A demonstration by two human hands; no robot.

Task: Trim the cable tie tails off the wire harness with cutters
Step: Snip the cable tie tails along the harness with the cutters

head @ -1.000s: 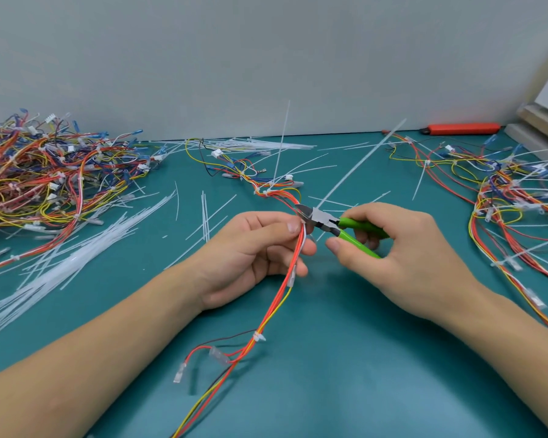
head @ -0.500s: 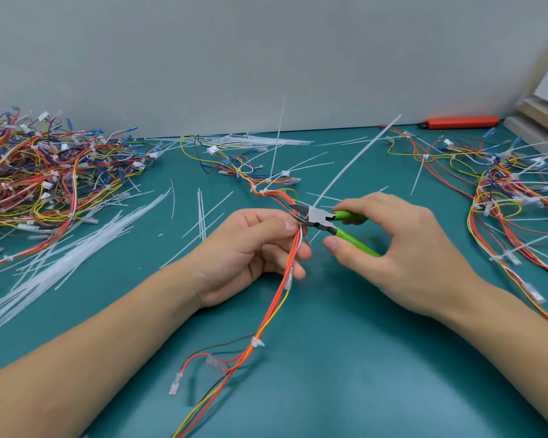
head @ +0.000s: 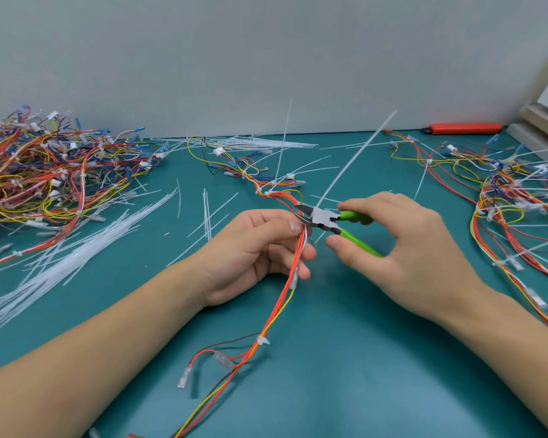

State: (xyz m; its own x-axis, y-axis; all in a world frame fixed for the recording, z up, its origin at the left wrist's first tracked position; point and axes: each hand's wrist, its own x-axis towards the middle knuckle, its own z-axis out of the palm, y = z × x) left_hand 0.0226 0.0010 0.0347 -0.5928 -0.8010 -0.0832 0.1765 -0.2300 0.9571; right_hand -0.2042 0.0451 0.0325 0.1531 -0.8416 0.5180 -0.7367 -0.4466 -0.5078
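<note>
Cutters at a cable tie tail.
Left hand (head: 253,248) fingers grip the wire harness (head: 293,273); right hand (head: 402,245) fingers grip the green-handled cutters (head: 326,220), blades apart.

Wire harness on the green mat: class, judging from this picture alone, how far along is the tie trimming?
Done: the tie low on the held wire harness shows no tail, and cut tails litter the mat.
In hand: the left hand grips the harness while the right hand sets the cutters at a long tail.
Left: another upright tail behind, plus untrimmed harnesses at right.
</note>
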